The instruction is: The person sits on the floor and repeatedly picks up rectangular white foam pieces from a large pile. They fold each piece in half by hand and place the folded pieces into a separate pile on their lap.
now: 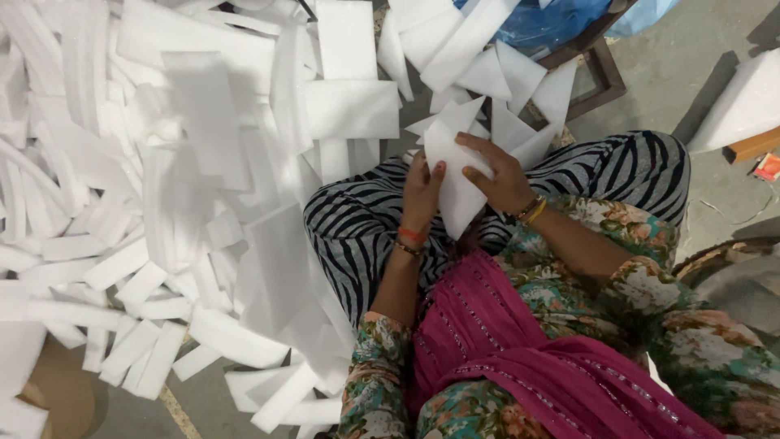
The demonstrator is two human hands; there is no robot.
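Observation:
I sit cross-legged on the floor in striped trousers. Both hands hold a white foam sheet piece (452, 189) folded into a pointed, triangular shape over my lap. My left hand (422, 191) grips its left edge with the thumb on top. My right hand (496, 172) lies over its upper right part, fingers spread across the foam. More white triangular foam pieces (520, 97) lie just beyond my knees.
A large heap of white foam strips and sheets (162, 162) covers the floor to my left. A blue plastic bag (552, 20) sits on a wooden frame (605, 77) ahead. A white foam block (739, 102) lies at the right on grey concrete floor (674, 57).

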